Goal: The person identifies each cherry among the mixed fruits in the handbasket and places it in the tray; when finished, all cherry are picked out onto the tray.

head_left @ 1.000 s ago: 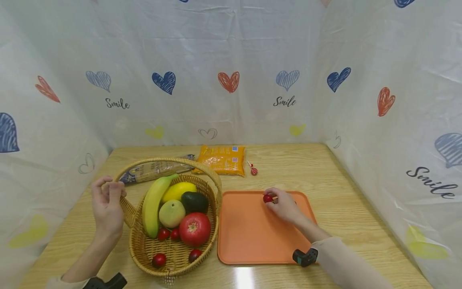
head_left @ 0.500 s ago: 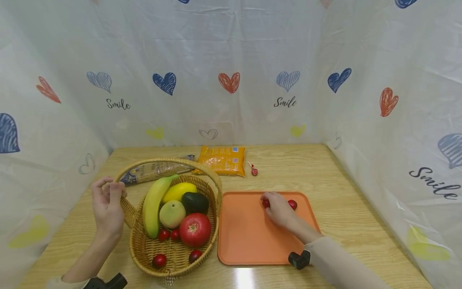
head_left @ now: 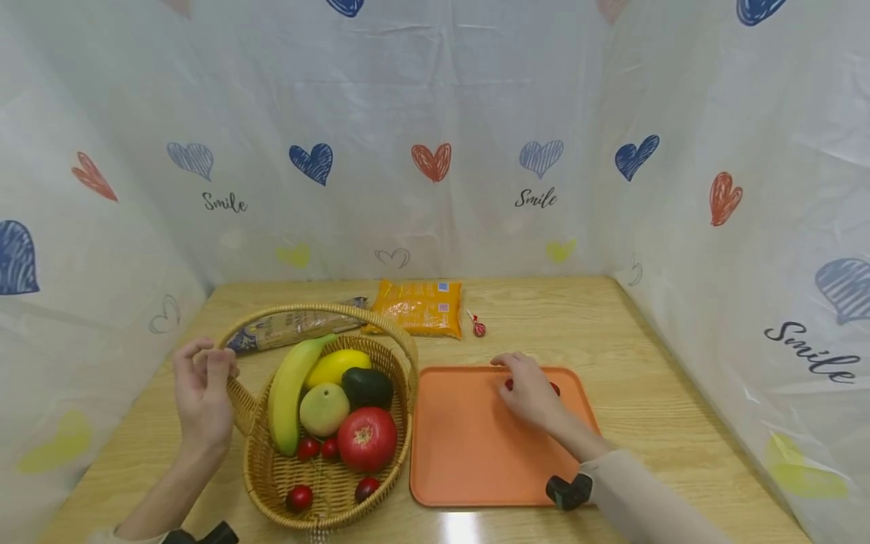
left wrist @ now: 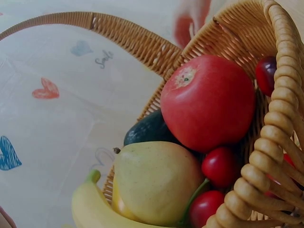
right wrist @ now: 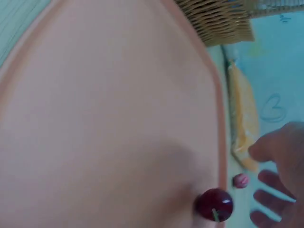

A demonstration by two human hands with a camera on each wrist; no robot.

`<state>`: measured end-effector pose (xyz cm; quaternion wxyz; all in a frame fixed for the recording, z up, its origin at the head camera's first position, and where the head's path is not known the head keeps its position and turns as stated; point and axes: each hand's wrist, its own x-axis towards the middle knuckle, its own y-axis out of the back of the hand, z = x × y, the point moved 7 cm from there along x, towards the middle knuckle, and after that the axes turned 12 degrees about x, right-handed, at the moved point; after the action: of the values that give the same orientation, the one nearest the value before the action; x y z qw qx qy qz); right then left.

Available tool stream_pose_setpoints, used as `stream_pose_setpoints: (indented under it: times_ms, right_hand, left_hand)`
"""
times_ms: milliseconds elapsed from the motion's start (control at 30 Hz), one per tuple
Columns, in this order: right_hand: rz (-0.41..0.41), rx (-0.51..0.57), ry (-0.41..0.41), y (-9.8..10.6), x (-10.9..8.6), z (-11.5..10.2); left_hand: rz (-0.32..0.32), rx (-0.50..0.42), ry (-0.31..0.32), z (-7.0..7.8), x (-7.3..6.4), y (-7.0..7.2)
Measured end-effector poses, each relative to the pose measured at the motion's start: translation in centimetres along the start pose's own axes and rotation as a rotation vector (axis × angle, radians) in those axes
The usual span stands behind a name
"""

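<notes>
My left hand (head_left: pixel 204 397) grips the handle (head_left: pixel 227 370) of a wicker basket (head_left: pixel 253 491). Inside lie a banana (head_left: pixel 288 400), a lemon (head_left: pixel 337 367), an avocado (head_left: pixel 368 389), a pale green fruit (head_left: pixel 324 409), a pomegranate (head_left: pixel 367 439) and several cherries (head_left: pixel 299 498). Over the far part of an orange tray (head_left: pixel 462 453) hovers my right hand (head_left: pixel 532 393), its fingers spread and holding nothing. A dark cherry (right wrist: pixel 214 204) with a short stem rests on the tray beside the fingers in the right wrist view. From the head, my right hand partly covers two cherries (head_left: pixel 555 388).
Behind the basket lies a long printed packet (head_left: pixel 292 329). An orange bag (head_left: pixel 418 308) and a wrapped lollipop (head_left: pixel 479 329) lie at the back of the wooden table (head_left: pixel 652 378). White curtains with hearts (head_left: pixel 476 227) enclose the table.
My right hand first pinched a cherry, set it down at the tray's far side and has now let go, its fingers lifting off. The left hand keeps its grip on the basket handle.
</notes>
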<state>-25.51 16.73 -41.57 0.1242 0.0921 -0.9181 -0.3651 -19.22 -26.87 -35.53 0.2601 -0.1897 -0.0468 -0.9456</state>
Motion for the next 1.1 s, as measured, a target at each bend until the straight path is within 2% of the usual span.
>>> stream_pose_setpoints:
  times_ms: [167, 267, 433, 633, 767, 933, 1100]
  right_hand:
    - [0.011, 0.223, 0.039, 0.9, -0.1, -2.3]
    - [-0.023, 0.365, 0.041, 0.7, -0.3, -3.5]
    - [-0.097, 0.527, 0.02, 0.1, -0.8, -5.0]
    - [-0.176, 0.6, 0.055, 0.1, -1.5, -7.6]
    - [-0.237, 0.645, 0.118, -0.6, -1.8, -9.7]
    - [-0.378, 0.716, 0.21, -3.3, -2.3, -13.1]
    - [-0.501, 0.704, 0.229, -6.4, -2.1, -16.2]
  left_hand:
    - [0.014, -0.01, -0.011, 0.2, -0.1, 0.2]
    - [0.018, -0.009, -0.015, 0.3, -0.1, 0.3]
    - [0.014, 0.002, -0.017, 0.3, -0.1, 0.3]
    - [0.012, -0.005, -0.022, 0.6, 0.0, 0.1]
    - [0.014, -0.013, -0.024, 0.7, 0.0, 0.0]
    - [0.015, -0.019, -0.014, 0.7, 0.0, -0.1]
    - [0.02, -0.021, 0.001, 0.5, 0.0, -0.1]
